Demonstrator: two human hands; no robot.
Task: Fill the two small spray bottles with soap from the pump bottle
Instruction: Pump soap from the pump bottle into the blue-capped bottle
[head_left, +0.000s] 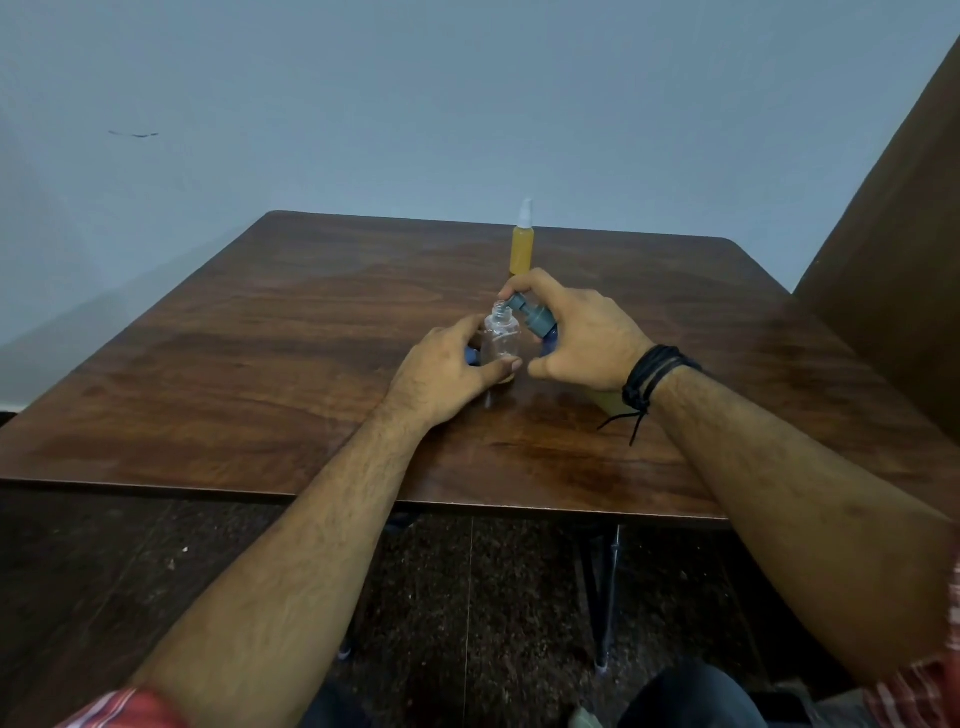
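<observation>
A dark wooden table (260, 364) stands against a pale blue wall. At centre frame the left hand (447, 371) curls round a clear, uncapped small spray bottle (501, 340). Just right, the right hand (582, 338) grips the pump bottle (537, 319), its spout at the open neck. Behind them stands a filled yellow spray bottle (521, 244).

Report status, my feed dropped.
Left hand holds clear bottle, nearly empty. Right hand grips pump bottle, nozzle at its mouth. Filled bottle behind, clear.
</observation>
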